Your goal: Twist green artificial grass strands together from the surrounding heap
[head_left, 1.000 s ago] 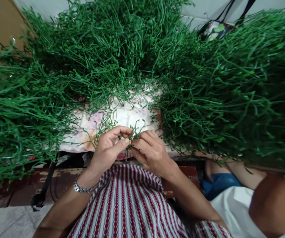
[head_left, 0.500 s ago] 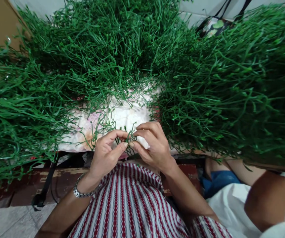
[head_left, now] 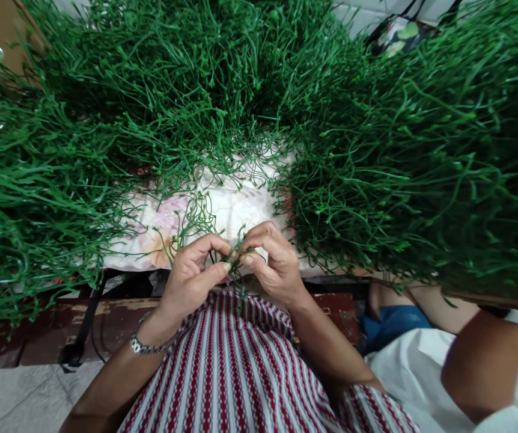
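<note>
Just above the striped shirt, my left hand [head_left: 190, 275] and my right hand [head_left: 273, 263] face each other, fingertips almost meeting. Thumb and forefinger of each are closed on thin green plant-like stems [head_left: 237, 255], which have small knobbed tips. Whether the stems are real or plastic I cannot tell. A few loose stems [head_left: 201, 218] lie on the pale, patterned cloth [head_left: 241, 207] beyond my fingers. My left wrist wears a metal watch band.
Large heaps of green stems rise at the left [head_left: 38, 174], back [head_left: 205, 60] and right [head_left: 398, 162]. A dark bag [head_left: 401, 35] is behind them. Close on my right sits another person [head_left: 425, 373], whose arm and white clothing show. A reddish-brown bench [head_left: 119, 325] runs beneath the cloth's edge.
My right hand has shifted slightly left and its fingers have curled closer round the stems. The stems between my hands have turned and bunched. The camera view has moved a little.
</note>
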### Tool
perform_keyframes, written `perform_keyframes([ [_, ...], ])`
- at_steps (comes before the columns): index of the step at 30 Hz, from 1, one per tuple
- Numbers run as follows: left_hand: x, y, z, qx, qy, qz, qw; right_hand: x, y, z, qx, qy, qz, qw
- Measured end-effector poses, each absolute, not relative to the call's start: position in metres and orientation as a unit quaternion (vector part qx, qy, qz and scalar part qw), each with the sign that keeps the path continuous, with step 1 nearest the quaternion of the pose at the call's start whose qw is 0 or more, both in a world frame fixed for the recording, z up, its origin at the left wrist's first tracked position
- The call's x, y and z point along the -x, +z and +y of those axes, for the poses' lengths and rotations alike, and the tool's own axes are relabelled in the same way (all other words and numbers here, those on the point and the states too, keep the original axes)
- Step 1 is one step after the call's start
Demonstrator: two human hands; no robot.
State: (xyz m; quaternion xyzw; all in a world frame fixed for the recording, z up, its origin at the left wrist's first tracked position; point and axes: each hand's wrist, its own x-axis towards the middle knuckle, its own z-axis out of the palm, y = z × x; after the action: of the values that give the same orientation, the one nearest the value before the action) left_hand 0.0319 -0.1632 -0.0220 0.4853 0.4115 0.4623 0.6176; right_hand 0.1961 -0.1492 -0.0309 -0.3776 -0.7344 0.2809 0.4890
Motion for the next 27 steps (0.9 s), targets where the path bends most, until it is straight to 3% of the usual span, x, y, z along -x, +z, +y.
perform_keyframes([
  [8, -0.032, -0.017, -0.160, -0.501, 0.449, 0.432, 0.601, -0.195, -0.023, -0.147, 0.318, 0.235, -0.828, 0.398],
  [12, -0.033, -0.027, -0.161, -0.479, 0.523, 0.441, 0.549, -0.191, -0.023, -0.148, 0.349, 0.210, -0.839, 0.361],
  [16, -0.038, -0.028, -0.160, -0.444, 0.592, 0.425, 0.521, -0.188, -0.026, -0.147, 0.359, 0.273, -0.821, 0.351],
  [22, -0.039, -0.016, -0.158, -0.353, 0.587, 0.364, 0.632, -0.180, -0.038, -0.144, 0.294, 0.407, -0.754, 0.424],
  [27, -0.033, -0.010, -0.151, -0.320, 0.569, 0.347, 0.674, -0.181, -0.045, -0.141, 0.244, 0.398, -0.780, 0.417],
])
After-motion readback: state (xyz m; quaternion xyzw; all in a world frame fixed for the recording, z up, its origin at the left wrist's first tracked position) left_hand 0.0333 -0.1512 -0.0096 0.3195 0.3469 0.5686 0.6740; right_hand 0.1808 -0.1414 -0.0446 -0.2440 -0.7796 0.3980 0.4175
